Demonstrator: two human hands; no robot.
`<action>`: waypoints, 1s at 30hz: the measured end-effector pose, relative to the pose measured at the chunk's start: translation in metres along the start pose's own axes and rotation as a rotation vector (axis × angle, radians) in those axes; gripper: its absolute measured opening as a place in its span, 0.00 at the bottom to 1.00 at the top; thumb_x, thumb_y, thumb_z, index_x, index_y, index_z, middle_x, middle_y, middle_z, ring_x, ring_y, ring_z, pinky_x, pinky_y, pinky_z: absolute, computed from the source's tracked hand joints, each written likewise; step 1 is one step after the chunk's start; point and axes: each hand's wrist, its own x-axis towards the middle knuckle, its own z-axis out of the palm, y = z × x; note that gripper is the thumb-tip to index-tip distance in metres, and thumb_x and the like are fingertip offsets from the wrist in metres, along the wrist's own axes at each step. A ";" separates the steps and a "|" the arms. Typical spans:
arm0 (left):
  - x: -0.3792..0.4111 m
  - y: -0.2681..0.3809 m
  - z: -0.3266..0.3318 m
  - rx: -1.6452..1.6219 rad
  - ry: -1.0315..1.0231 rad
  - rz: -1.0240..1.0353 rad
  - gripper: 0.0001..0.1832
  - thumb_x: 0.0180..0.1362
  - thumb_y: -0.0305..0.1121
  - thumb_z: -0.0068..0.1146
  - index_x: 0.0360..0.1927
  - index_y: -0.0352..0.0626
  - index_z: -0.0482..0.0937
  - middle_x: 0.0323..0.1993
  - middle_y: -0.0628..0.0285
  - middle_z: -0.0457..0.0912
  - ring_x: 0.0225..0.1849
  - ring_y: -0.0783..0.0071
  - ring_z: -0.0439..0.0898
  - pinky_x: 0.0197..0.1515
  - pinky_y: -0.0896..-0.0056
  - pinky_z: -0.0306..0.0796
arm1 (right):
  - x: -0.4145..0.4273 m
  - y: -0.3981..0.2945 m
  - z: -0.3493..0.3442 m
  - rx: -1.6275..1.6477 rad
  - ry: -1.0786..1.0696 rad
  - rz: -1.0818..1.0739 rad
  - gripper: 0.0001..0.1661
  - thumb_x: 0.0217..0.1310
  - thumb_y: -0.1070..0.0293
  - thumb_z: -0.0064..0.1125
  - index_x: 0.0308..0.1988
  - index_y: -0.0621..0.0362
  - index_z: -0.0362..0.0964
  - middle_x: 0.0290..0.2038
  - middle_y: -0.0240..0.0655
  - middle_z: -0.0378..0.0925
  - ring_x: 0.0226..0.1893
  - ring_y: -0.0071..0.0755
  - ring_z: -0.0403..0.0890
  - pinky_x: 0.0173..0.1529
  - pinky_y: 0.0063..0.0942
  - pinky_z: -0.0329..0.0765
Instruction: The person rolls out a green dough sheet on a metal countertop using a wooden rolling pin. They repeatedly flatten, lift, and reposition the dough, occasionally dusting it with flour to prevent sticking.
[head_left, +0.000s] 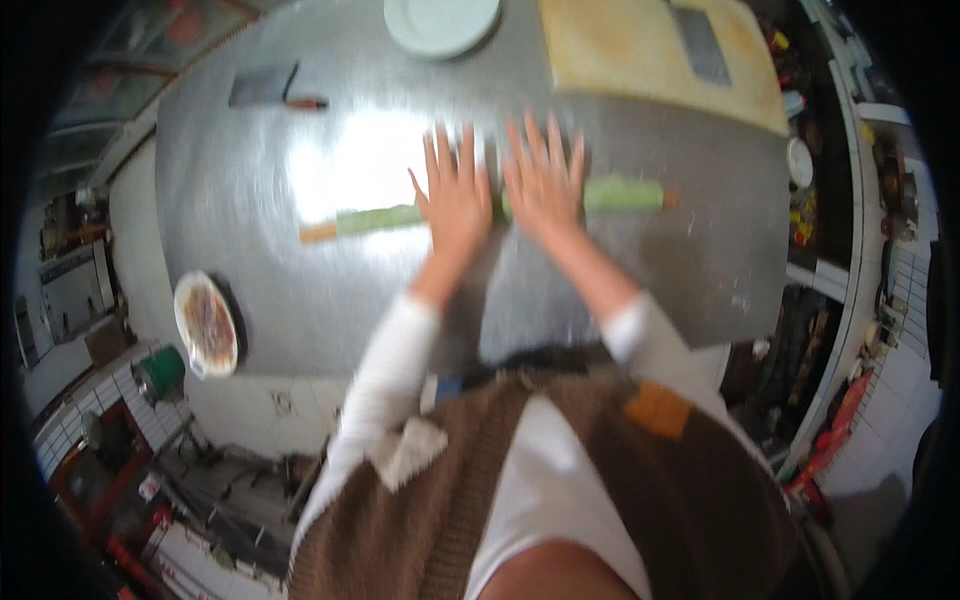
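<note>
A wooden rolling pin (318, 234) lies across the steel worktop, slightly tilted, its bare ends showing at both sides. Around its length is wrapped a sheet of pale green dough (622, 195). My left hand (456, 196) rests palm down over the wrapped pin left of the middle, fingers spread and pointing away from me. Just to the right, my right hand (544, 184) lies flat over it in the same way, fingers apart and slightly blurred. Both palms hide the dough beneath them. Neither hand is closed around the pin.
The steel table (315, 307) reflects bright light. Beyond my hands are a white plate (442, 26), a pale cutting board (607, 52) bearing a rectangular metal blade (702, 46), and a flat-bladed tool (259, 88) with a wooden handle. An oval dish (207, 322) with brownish contents stands near the left edge.
</note>
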 end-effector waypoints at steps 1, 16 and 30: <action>0.015 -0.002 -0.002 0.018 0.010 0.045 0.30 0.70 0.50 0.34 0.72 0.52 0.63 0.75 0.52 0.54 0.77 0.51 0.50 0.72 0.34 0.34 | 0.006 0.006 -0.001 0.028 -0.019 0.012 0.31 0.72 0.47 0.35 0.68 0.47 0.62 0.73 0.35 0.56 0.72 0.50 0.55 0.72 0.62 0.40; 0.073 -0.139 -0.032 0.179 0.169 0.096 0.26 0.71 0.48 0.40 0.67 0.48 0.68 0.70 0.53 0.65 0.70 0.47 0.62 0.72 0.47 0.50 | 0.024 0.134 0.014 -0.105 -0.021 -0.099 0.36 0.73 0.45 0.37 0.73 0.47 0.50 0.74 0.33 0.52 0.74 0.47 0.52 0.76 0.49 0.43; 0.045 -0.168 -0.042 0.058 0.249 0.442 0.39 0.58 0.51 0.58 0.71 0.49 0.62 0.65 0.55 0.68 0.68 0.52 0.63 0.72 0.47 0.52 | 0.001 0.168 0.017 -0.106 0.205 -0.188 0.37 0.71 0.45 0.42 0.72 0.46 0.51 0.75 0.33 0.48 0.73 0.45 0.53 0.75 0.47 0.48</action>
